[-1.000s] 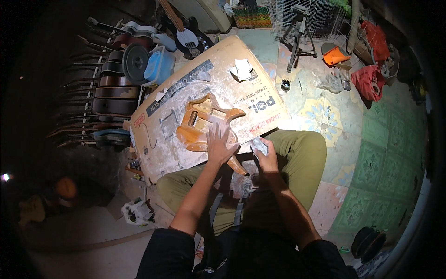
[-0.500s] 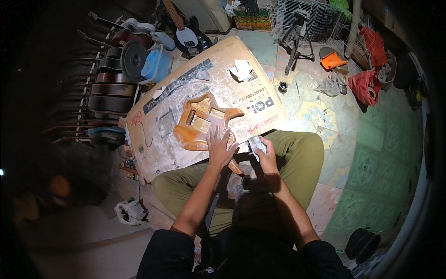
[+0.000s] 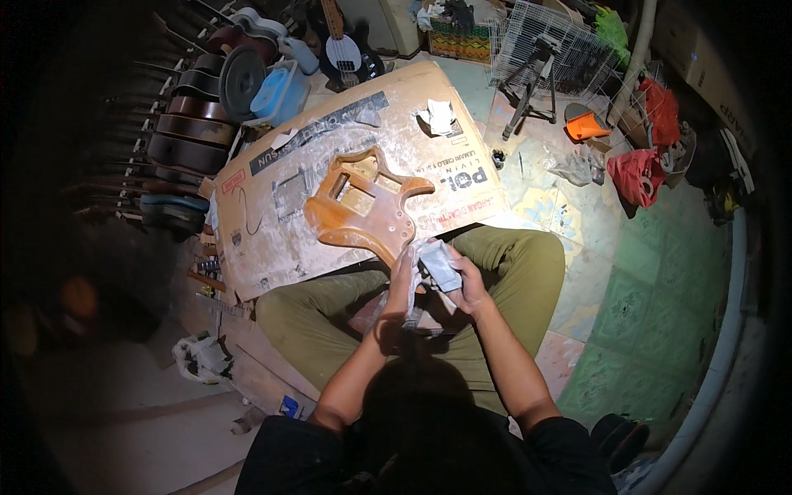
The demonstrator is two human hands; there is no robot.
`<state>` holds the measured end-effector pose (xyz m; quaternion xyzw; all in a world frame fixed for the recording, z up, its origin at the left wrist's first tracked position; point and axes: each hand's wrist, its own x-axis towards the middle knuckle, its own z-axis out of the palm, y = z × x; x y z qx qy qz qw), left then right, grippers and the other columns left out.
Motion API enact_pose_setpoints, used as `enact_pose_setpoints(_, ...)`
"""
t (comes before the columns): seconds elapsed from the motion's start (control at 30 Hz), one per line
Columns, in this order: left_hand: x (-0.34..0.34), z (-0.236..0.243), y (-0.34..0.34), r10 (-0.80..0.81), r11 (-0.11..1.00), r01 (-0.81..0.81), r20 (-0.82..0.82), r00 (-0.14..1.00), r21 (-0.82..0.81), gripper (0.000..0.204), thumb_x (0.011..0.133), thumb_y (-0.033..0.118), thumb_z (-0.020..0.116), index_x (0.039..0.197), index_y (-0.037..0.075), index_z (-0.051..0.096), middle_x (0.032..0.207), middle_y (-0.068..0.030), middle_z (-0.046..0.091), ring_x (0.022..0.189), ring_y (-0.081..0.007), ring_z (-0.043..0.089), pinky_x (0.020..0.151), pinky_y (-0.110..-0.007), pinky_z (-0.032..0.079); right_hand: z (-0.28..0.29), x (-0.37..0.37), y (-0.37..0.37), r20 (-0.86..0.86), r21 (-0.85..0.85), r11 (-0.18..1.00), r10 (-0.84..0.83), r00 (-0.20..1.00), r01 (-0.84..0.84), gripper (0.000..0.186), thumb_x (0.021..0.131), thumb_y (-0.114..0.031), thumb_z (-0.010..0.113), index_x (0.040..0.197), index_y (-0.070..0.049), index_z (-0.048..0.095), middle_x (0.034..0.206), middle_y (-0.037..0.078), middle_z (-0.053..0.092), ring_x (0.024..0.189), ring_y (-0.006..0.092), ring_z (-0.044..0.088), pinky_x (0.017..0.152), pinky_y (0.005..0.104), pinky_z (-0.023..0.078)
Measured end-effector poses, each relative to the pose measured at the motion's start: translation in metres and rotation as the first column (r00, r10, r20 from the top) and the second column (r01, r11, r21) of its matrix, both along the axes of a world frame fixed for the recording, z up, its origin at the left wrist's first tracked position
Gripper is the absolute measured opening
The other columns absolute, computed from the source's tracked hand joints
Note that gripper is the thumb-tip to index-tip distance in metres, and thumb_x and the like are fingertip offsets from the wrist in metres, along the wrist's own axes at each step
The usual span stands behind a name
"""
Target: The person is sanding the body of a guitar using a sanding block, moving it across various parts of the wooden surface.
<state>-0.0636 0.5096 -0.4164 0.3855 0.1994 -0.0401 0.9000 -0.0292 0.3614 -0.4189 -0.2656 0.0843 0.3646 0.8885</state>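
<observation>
A brown, unpainted-looking electric guitar body point(image 3: 371, 223) lies on the dusty cardboard sheet point(image 3: 285, 256), its pickup cavities facing up. One horn of it points toward my lap, partly hidden by my left hand. My left hand point(image 3: 400, 285) is closed round a crumpled pale cloth point(image 3: 419, 247) beside that horn. Close against it, my right hand point(image 3: 470, 289) grips a flat, light-grey block point(image 3: 443, 271); whether sandpaper wraps it I cannot tell. The cloth and the block touch between my hands, above my crossed legs.
Several guitars point(image 3: 190, 128) stand in a row at the left, by a blue plastic tub point(image 3: 276, 95). A black bass point(image 3: 344, 54) is beyond the cardboard. A crumpled white paper point(image 3: 440, 117) lies on its far right. Farther right are a tripod point(image 3: 532, 87), an orange dustpan point(image 3: 586, 125) and a red bag point(image 3: 635, 177).
My left hand has come off the guitar body and now holds the pale cloth next to the block in my right hand. Less white dust shows on the body's near part.
</observation>
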Motion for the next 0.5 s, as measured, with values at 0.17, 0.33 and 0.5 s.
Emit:
enact_pose_setpoints(0.17, -0.015, 0.009, 0.008, -0.027, 0.854, -0.015, 0.072, 0.997, 0.520, 0.032, 0.095, 0.002, 0.060, 0.127, -0.002, 0.057, 0.113, -0.0086, 0.066, 0.104, -0.0124, 0.062, 0.092, -0.028, 0.050, 0.007, -0.003, -0.012, -0.075, 0.363, 0.902, 0.278, 0.958, -0.234, 0.073, 0.084, -0.041, 0.044, 0.147, -0.004, 0.045, 0.099, 0.013, 0.064, 0.068, 0.0202, 0.055, 0.068, 0.0334, 0.044)
enact_pose_setpoints(0.33, -0.025, 0.022, 0.024, -0.045, 0.653, -0.068, 0.128, 0.991, 0.754, 0.032, 0.085, 0.000, 0.072, 0.115, -0.003, 0.061, 0.101, -0.0068, 0.069, 0.089, -0.0114, 0.065, 0.079, -0.027, 0.054, 0.013, -0.004, -0.018, -0.206, 0.205, 0.927, 0.356, 0.912, -0.315, 0.084, 0.080, -0.043, 0.045, 0.154, -0.004, 0.036, 0.088, 0.011, 0.063, 0.066, 0.0203, 0.053, 0.068, 0.0361, 0.043)
enact_pose_setpoints(0.5, -0.031, 0.050, 0.039, -0.274, 0.372, -0.038, 0.149, 0.950, 0.928, 0.030, 0.076, 0.009, 0.078, 0.102, 0.000, 0.065, 0.091, -0.0135, 0.068, 0.080, -0.0198, 0.067, 0.075, -0.032, 0.053, 0.014, -0.006, -0.022, -0.135, 0.384, 0.842, 0.457, 0.879, -0.379, 0.090, 0.079, -0.046, 0.047, 0.153, 0.003, 0.033, 0.091, 0.012, 0.064, 0.062, 0.0184, 0.053, 0.062, 0.0362, 0.042)
